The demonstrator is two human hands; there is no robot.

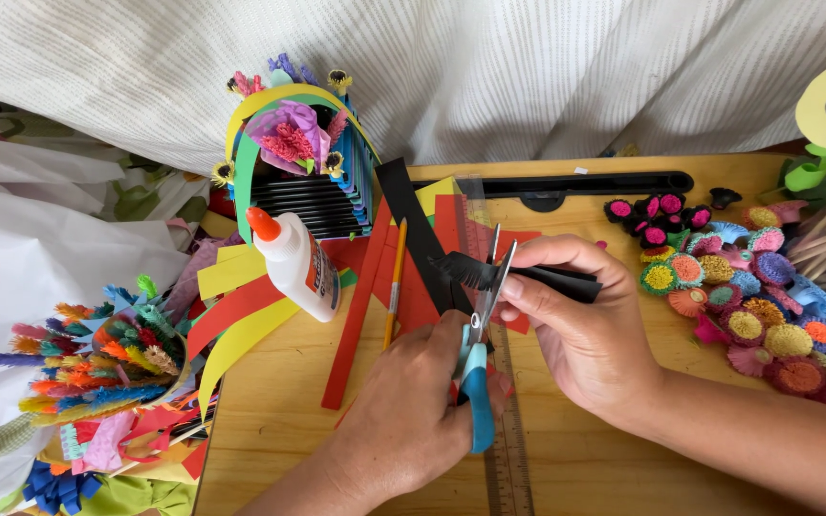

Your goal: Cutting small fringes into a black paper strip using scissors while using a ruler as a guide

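left hand (413, 401) fingers clamp blue-handled metal scissors (478, 325), blades apart on a fringed black paper strip (518, 277); right hand (580, 325) fingers pinch the strip. bare wooden surface (279, 411) lies left.

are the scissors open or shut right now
Open. The scissors' two metal blades spread apart in a narrow V around the fringed edge of the black paper strip, which the right hand holds; the left hand grips the blue handles.
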